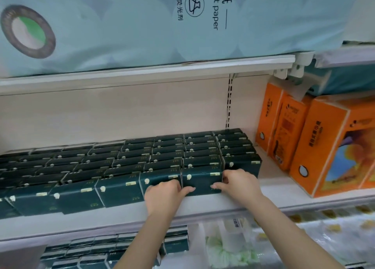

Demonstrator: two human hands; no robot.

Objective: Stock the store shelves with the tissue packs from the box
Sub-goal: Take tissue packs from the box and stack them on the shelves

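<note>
While we face the shelf [213,205], tissue packs [81,167]: dark green, rows packed tight from 9 o'clock to centre
Our left hand [164,194]: fingers curled at the left edge of the front pack [203,178], thumb on its face
Front pack: upright at 5 o'clock from centre, touching its neighbours
Our right hand [238,184]: fingers curled round its right edge, thumb on front
Orange boxes [332,147]: 3 o'clock, apart

Pale shelf board [223,205] ran under a beige back panel [101,114], slotted upright [228,106] near its right edge, another shelf [142,73] above.
</note>
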